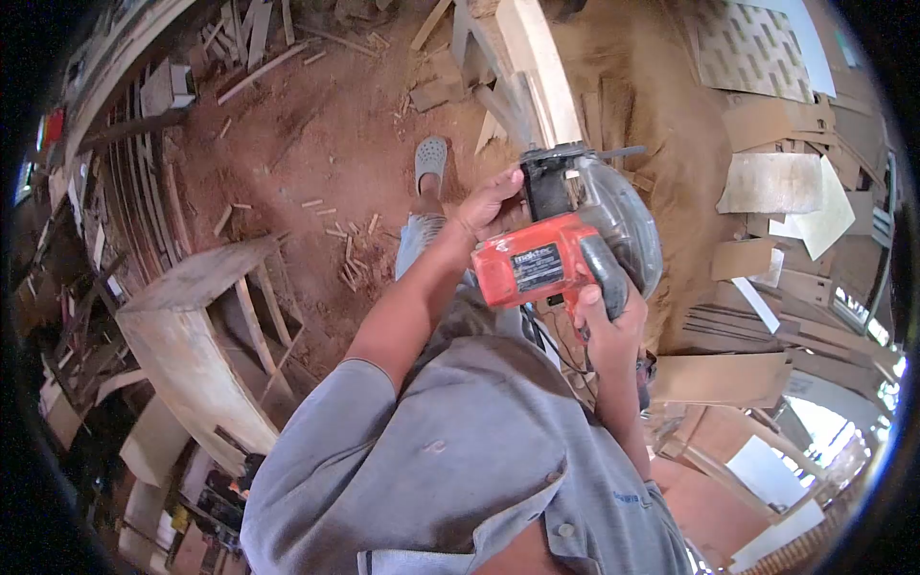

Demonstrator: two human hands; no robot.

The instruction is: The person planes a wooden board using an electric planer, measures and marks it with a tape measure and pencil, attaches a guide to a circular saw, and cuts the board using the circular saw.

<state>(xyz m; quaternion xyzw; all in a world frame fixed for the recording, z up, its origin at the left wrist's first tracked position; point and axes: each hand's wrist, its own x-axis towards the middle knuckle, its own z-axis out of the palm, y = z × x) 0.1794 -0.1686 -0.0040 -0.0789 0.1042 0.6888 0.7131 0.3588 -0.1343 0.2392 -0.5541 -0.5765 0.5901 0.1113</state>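
Note:
A red circular saw (527,264) with a "maktec" label is held in front of my body. Its rounded grey blade guard (628,225) faces right and its dark base plate (548,187) lies toward the far side. My right hand (611,326) is wrapped around the black rear handle. At the base plate's left edge, my left hand (491,203) grips with thumb and fingers, some of them hidden. Just beyond the saw's front, a pale wooden beam (544,72) extends away; whether the saw touches it I cannot tell.
A box-like wooden frame (206,326) stands at left. Wood offcuts (355,254) litter the reddish dirt floor near my sandalled foot (430,161). Sawdust (661,105) is heaped at right, beside stacked boards and panels (771,182). A dark cord (561,350) hangs below the saw.

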